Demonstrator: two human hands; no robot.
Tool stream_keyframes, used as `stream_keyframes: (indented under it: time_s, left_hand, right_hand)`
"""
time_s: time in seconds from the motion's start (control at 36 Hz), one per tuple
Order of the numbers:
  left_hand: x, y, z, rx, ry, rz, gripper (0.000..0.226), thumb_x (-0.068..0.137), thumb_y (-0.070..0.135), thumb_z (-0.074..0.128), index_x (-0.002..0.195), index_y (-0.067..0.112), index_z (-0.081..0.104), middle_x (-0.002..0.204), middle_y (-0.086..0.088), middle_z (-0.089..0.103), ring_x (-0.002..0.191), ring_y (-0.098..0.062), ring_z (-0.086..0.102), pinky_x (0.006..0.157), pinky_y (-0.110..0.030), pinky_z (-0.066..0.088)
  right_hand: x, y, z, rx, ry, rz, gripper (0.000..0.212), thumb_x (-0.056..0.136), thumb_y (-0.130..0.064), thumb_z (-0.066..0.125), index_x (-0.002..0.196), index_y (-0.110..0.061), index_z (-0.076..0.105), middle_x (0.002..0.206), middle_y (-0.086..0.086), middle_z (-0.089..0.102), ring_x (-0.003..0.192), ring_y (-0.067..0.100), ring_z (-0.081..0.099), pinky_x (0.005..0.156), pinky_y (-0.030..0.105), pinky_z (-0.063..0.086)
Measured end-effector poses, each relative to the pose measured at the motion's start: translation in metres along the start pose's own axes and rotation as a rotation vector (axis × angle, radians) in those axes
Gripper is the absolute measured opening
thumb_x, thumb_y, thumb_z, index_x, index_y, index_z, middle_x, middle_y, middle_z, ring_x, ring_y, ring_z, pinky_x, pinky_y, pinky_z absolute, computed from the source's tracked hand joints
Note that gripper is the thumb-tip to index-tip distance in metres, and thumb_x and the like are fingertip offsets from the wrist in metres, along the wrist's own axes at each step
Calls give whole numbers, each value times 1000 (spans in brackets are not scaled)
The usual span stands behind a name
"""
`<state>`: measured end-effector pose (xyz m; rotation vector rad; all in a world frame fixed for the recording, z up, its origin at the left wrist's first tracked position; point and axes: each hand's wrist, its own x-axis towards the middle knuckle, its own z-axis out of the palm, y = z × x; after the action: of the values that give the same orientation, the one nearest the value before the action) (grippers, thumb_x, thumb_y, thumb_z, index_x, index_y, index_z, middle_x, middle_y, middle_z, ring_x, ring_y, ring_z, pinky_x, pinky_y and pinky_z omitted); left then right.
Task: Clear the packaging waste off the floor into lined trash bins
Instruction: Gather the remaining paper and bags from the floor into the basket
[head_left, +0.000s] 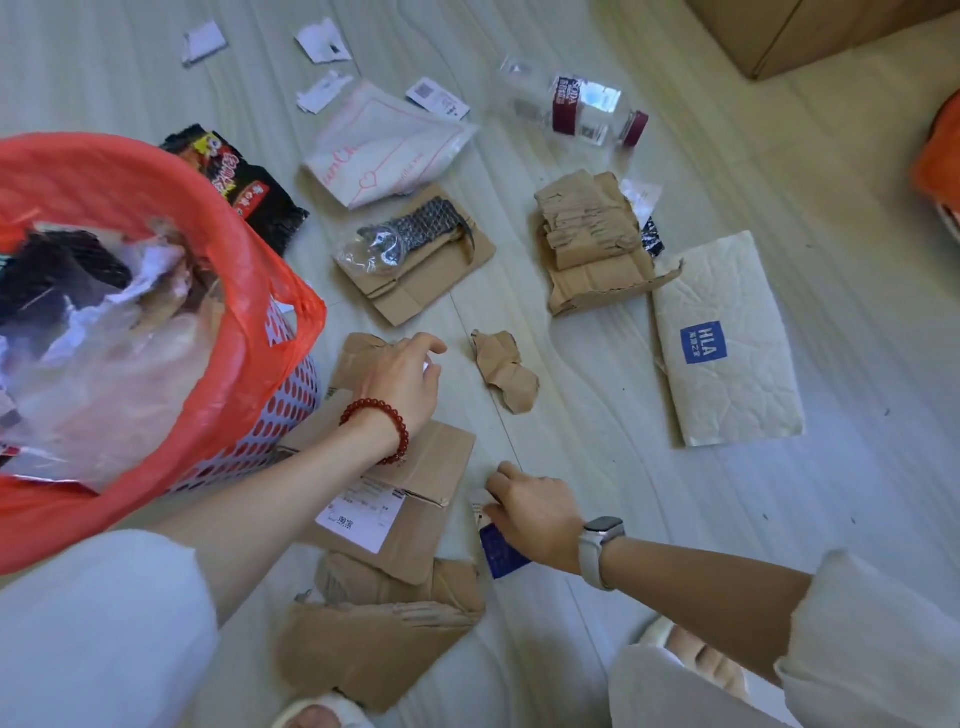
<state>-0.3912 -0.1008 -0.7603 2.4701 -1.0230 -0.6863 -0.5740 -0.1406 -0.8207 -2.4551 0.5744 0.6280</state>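
Head view: left hand (402, 382) curled over torn cardboard (358, 358), grip itself hidden. Right hand (535, 512) closed on blue-white scrap (501, 553), mostly covered. Red-lined bin (156, 291) at left, cut off by frame; contents jumbled, hard to identify.

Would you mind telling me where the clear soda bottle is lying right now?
In the head view, the soda bottle lies on its side on the floor, upper centre-right, just right of the white mailer bag and above the torn cardboard stack.
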Motion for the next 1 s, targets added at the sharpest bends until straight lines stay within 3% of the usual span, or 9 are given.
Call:
stream_keyframes:
  time_s: [0.08,0.17,0.28,0.39,0.5,0.58,0.78,0.89,1.0]
  left_hand:
    - [2,7,2,-15,-15,18,27,95,11,44,119,12,54,117,-10,58,107,-26,53,86,-30,39]
    - [6,19,9,-50,-58,70,25,94,8,43,115,10,57,115,-11,58,106,-25,54,87,-27,38]
    - [13,43,23,-102,-103,128,23,95,9,43,111,11,59,115,-8,58,106,-23,55,89,-27,40]
    - [22,69,35,-71,-127,132,26,96,13,38,114,18,56,116,-2,56,106,-25,54,90,-38,44]
    - [24,82,49,3,-127,162,28,96,12,35,116,19,55,119,-3,55,109,-26,51,90,-35,42]
    - [23,78,58,118,-164,127,31,95,12,36,120,21,50,125,-2,49,119,-24,42,89,-36,42]
    - [28,60,56,343,-233,-19,42,84,23,55,124,21,41,119,-9,36,93,-29,58,78,-34,47]
    - [36,58,61,446,-270,-5,68,79,34,64,136,31,27,120,-9,29,103,-28,52,83,-35,45]
    - [41,57,70,546,-334,44,58,76,40,66,125,25,39,119,-8,28,105,-27,47,81,-35,44]
  right_hand:
    - [-15,24,-26,188,142,107,9,89,-24,46,85,-17,43,84,0,54,76,30,53,65,33,38]
    - [-27,56,-58,298,304,222,16,87,-20,52,82,-21,37,53,-8,40,61,24,43,59,30,30]
    - [-37,102,-103,339,588,395,10,89,-10,43,98,-15,42,60,-1,47,59,31,47,58,33,33]
    - [-41,144,-141,311,747,669,37,95,-27,33,129,-13,34,72,7,57,69,32,52,64,34,32]
    - [-29,179,-143,171,477,874,87,81,-69,41,139,-7,20,98,10,66,91,32,62,65,32,37]
    - [-23,191,-124,188,174,917,101,71,-76,48,138,-5,21,120,12,59,105,30,58,74,32,39]
    - [-26,201,-115,398,220,958,78,69,-66,63,115,-8,40,111,11,59,98,29,58,71,32,40]
    - [-33,210,-113,523,303,905,47,72,-52,65,95,-13,54,93,7,62,79,26,57,63,31,39]
    - [-49,212,-103,616,395,820,28,78,-41,66,74,-17,50,81,4,58,71,22,53,58,30,36]
